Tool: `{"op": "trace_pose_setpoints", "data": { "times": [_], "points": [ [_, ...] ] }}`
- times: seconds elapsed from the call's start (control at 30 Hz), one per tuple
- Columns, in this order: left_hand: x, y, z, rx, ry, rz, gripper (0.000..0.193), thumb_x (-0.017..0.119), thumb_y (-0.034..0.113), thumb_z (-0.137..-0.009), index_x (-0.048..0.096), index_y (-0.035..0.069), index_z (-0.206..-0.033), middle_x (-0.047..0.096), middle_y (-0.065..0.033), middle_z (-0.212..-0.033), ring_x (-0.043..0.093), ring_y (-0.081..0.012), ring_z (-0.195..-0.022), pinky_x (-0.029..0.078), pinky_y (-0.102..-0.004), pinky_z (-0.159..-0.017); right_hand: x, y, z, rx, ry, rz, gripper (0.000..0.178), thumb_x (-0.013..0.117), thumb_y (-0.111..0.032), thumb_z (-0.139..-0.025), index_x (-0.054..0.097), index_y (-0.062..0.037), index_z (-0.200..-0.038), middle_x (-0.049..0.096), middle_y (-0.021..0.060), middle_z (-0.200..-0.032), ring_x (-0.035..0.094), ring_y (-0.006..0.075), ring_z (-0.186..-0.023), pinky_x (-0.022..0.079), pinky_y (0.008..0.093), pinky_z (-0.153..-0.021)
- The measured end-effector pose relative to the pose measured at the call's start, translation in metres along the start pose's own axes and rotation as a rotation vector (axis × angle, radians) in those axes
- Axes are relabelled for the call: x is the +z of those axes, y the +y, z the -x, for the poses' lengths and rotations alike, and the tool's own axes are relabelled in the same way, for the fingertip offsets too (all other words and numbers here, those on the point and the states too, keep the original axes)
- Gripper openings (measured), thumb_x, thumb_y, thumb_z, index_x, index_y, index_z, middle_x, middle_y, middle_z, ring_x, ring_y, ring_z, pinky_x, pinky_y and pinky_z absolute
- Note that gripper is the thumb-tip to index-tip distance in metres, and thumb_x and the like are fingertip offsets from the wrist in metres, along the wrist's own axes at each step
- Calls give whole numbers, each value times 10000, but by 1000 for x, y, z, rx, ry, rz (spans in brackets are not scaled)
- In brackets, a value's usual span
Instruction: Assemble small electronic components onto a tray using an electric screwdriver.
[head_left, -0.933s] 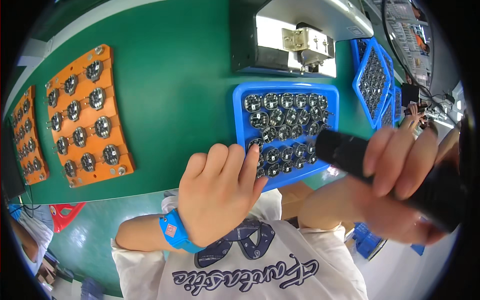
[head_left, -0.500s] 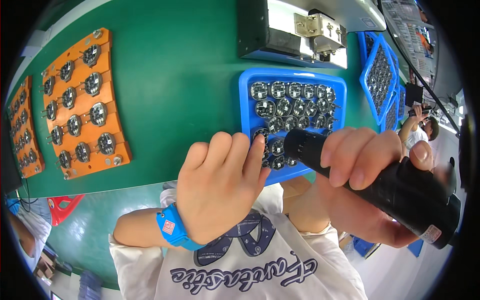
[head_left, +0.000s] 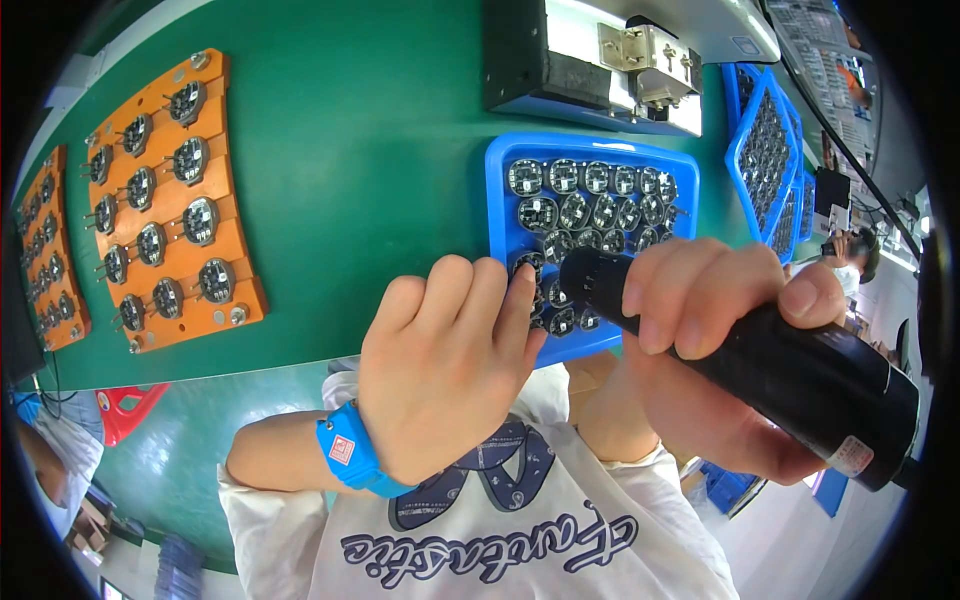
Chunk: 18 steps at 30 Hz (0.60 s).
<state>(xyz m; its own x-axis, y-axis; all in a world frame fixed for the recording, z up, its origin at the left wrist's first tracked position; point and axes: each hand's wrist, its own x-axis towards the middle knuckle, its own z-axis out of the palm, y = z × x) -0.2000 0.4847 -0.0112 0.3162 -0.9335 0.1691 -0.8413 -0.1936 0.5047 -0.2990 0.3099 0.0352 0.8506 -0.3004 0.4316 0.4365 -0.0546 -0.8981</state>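
Leftward over the blue tray (head_left: 496,200) has come the black tool (head_left: 800,375), its tip now close to the left index finger. My neighbour's right hand (head_left: 705,325) is wrapped around it. The left hand (head_left: 445,350) reaches a disc (head_left: 526,262) at the tray's left side; whether it pinches anything, I can't tell. Beyond stands a machine (head_left: 555,90); leftward, an orange rack (head_left: 228,250).

On a green tabletop (head_left: 330,190), two orange boards (head_left: 222,190) at far left, set with rows of round modules; at the back, a black-and-white machine (head_left: 560,85) with a metal bracket (head_left: 625,46). Farther right, overlapping filled blue trays (head_left: 737,165), then another person (head_left: 848,273). Lower left, a red plastic stool (head_left: 115,428).
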Motion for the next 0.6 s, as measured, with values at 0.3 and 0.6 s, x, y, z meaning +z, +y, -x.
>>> {"op": "trace_pose_setpoints", "data": {
  "times": [0.3,0.6],
  "points": [
    [-1,1,-2,28,-28,-35,420,747,263,-827,759,-2,-1152,534,-43,-916,514,-220,-941,365,-369,-744,3,5,2,-66,65,-16,842,587,-785,-914,475,-78,-1358,586,113,-873,589,240,-672,494,418,-671],
    [-3,1,-6,23,0,57,362,777,246,-823,766,19,-1104,556,-46,-943,534,-237,-941,398,-373,-750,-13,-46,-52,-81,178,8,642,647,-598,-844,618,-85,-1228,567,38,-876,555,189,-724,438,386,-710]
  ]
}}
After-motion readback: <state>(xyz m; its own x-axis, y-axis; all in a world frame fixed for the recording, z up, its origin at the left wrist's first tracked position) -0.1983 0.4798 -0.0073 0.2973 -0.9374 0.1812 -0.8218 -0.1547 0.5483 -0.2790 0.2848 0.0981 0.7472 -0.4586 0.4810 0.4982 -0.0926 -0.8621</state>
